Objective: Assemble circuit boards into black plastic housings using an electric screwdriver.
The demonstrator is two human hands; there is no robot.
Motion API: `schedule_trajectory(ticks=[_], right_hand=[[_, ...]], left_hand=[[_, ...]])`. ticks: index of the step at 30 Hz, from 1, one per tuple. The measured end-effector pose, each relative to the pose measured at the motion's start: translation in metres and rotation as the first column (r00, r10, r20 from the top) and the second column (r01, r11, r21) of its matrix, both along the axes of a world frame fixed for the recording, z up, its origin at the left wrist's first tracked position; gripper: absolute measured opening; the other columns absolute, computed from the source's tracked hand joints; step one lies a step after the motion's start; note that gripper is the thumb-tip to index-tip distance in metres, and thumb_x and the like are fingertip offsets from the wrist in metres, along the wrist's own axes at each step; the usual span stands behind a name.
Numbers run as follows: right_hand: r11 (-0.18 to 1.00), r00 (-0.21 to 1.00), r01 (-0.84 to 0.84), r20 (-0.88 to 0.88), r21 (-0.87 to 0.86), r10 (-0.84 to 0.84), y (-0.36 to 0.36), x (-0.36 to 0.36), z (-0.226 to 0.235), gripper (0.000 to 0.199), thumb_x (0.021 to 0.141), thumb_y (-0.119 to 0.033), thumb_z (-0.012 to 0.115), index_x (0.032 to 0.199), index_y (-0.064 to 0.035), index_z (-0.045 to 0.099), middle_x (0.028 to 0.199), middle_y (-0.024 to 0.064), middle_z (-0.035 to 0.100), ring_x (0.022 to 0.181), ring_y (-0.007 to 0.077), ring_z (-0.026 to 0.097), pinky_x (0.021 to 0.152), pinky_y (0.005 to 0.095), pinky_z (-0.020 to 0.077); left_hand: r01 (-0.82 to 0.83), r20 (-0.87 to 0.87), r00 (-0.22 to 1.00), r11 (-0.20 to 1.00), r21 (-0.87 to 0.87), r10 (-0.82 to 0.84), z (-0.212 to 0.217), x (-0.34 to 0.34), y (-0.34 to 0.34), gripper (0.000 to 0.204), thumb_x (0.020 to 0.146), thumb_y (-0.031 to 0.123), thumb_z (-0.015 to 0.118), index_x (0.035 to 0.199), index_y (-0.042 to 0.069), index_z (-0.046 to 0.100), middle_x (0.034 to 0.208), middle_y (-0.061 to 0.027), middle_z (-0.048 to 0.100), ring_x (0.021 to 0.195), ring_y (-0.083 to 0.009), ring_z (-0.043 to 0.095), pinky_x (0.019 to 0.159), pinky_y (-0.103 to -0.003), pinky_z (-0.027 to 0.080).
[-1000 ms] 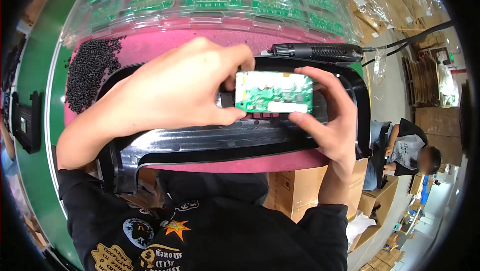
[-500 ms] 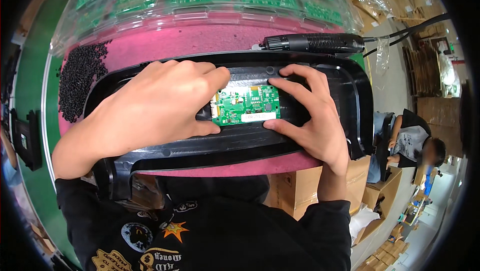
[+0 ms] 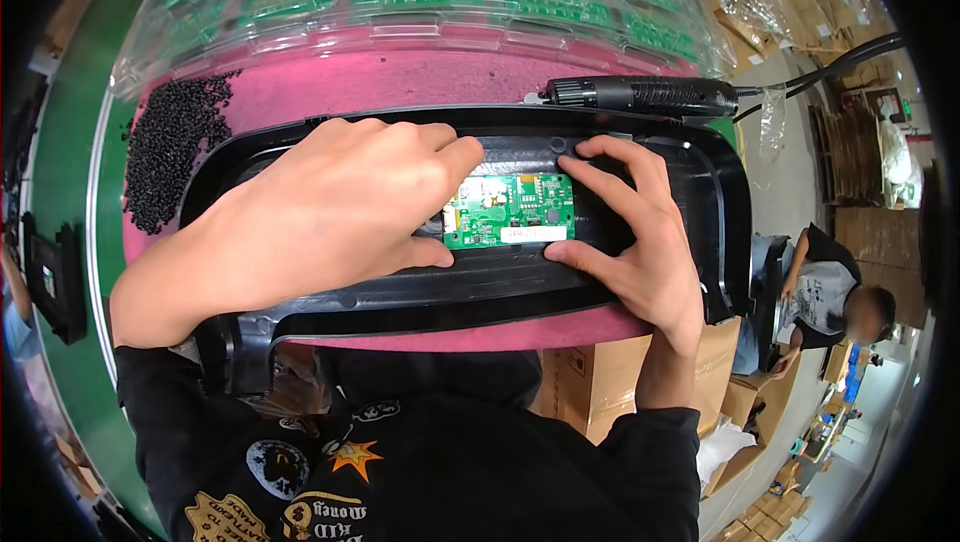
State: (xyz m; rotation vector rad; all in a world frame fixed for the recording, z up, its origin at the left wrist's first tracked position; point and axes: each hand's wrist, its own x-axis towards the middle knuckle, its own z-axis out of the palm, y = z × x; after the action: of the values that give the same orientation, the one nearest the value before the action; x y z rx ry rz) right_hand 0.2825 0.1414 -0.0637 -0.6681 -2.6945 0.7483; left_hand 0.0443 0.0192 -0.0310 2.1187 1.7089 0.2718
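Observation:
A green circuit board [image 3: 520, 210] with a white label strip along its near edge lies inside a long black plastic housing [image 3: 420, 294]. My left hand [image 3: 350, 197] covers the board's left end, thumb at the near corner and fingers bent over the far corner. At the right end my right hand [image 3: 640, 227] has its index finger by the far corner and its thumb at the near edge. Both hands pinch the board between them. The left hand hides part of the board's left edge and a white connector [image 3: 451, 219].
Beyond the housing, a black electric screwdriver [image 3: 640, 96] lies on the pink mat [image 3: 400, 70], its cable running right. Small black screws [image 3: 175, 152] are heaped at the left. Clear trays [image 3: 420, 2] of circuit boards stand behind. Another person [image 3: 825, 287] sits at the far right, near cardboard boxes [image 3: 610, 382].
The whole scene has shifted slightly to the right in the picture. My hands keep nearly the same places around the circuit board.

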Motion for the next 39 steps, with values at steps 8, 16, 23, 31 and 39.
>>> schedule_trajectory(ticks=[8, 16, 23, 31, 39], right_hand=[[0.861, 0.887, 0.434, -0.293, 0.264, -0.357, 0.029, 0.018, 0.032, 0.043, 0.083, -0.011, 0.071, 0.124, -0.0069, 0.058, 0.114, 0.0119, 0.058, 0.111, 0.0254, 0.053, 0.098, 0.0365, 0.0402], [0.795, 0.866, 0.466, 0.014, -0.389, -0.501, 0.118, 0.046, 0.03, 0.046, 0.094, -0.023, 0.065, 0.134, -0.0086, 0.048, 0.103, 0.0083, 0.059, 0.091, 0.0164, 0.056, 0.088, 0.0313, 0.0451], [0.876, 0.529, 0.219, -0.703, -0.429, -0.476, 0.07, -0.035, 0.038, 0.052, 0.094, -0.011, 0.063, 0.137, -0.0038, 0.035, 0.111, 0.0106, 0.059, 0.103, 0.0161, 0.06, 0.089, 0.0288, 0.0515], [0.598, 0.565, -0.361, -0.678, -0.716, -0.47, 0.04, -0.094, 0.033, 0.037, 0.101, -0.035, 0.053, 0.122, -0.0058, 0.048, 0.094, 0.0065, 0.06, 0.09, 0.0187, 0.058, 0.087, 0.0359, 0.0462], [0.461, 0.287, -0.718, -0.825, -0.521, -0.486, 0.007, -0.081, 0.064, 0.035, 0.097, -0.034, 0.058, 0.117, -0.0054, 0.055, 0.074, -0.0019, 0.044, 0.059, 0.0074, 0.04, 0.063, 0.0252, 0.0383]], left_hand=[[-0.036, 0.023, 0.999, 0.99, 0.138, 0.033, 0.001, -0.009, 0.0, 0.042, 0.072, 0.017, 0.08, 0.104, 0.001, 0.058, 0.089, -0.013, 0.062, 0.077, -0.0333, 0.064, 0.064, -0.041, 0.051], [-0.093, 0.171, 0.985, 0.921, 0.378, 0.03, 0.01, -0.005, -0.002, 0.023, 0.08, 0.012, 0.074, 0.095, 0.001, 0.061, 0.081, -0.0117, 0.06, 0.066, -0.0272, 0.061, 0.058, -0.036, 0.048], [-0.14, 0.167, 0.984, 0.851, 0.507, 0.063, 0.018, -0.008, -0.008, 0.017, 0.081, 0.008, 0.07, 0.091, 0.0, 0.059, 0.082, -0.0112, 0.058, 0.067, -0.0274, 0.061, 0.058, -0.037, 0.048], [-0.176, 0.149, 0.982, 0.837, 0.519, 0.114, 0.014, -0.016, -0.003, 0.018, 0.081, 0.007, 0.07, 0.094, 0.0, 0.06, 0.085, -0.012, 0.058, 0.068, -0.0284, 0.061, 0.059, -0.038, 0.048], [-0.046, 0.4, 0.908, 0.916, 0.397, -0.128, -0.001, -0.016, 0.005, 0.034, 0.082, 0.011, 0.072, 0.11, -0.001, 0.058, 0.094, -0.0132, 0.061, 0.076, -0.0245, 0.063, 0.063, -0.036, 0.051]])
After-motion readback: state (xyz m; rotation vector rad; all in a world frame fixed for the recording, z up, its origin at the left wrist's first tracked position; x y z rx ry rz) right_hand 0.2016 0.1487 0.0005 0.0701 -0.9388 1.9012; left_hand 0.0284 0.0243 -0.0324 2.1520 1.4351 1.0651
